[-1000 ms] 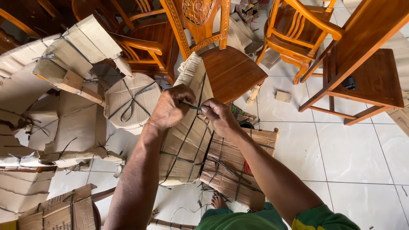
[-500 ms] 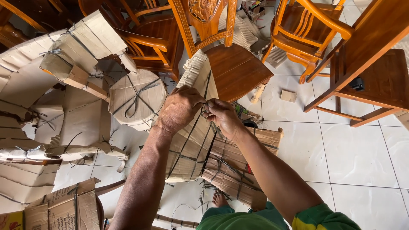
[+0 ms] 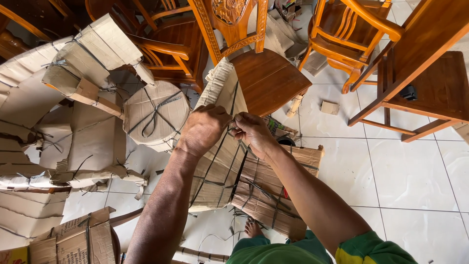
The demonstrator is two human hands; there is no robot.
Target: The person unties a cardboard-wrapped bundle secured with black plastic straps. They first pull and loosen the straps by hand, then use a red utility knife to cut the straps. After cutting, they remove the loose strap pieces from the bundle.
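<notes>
Both grips closed: left hand (image 3: 202, 129) and right hand (image 3: 251, 132) pinching dark strap (image 3: 233, 105) on cardboard-wrapped chair (image 3: 222, 161).

Both bare forearms extend forward and upward from the lower edge of the view, converging until the two hands nearly meet. The left hand (image 3: 204, 129) is closed in a loose fist, knuckles up, wrist straight. The right hand (image 3: 251, 133) has its fingers curled toward the left in what appears to be a pinch, though the fingertips are hidden.
</notes>
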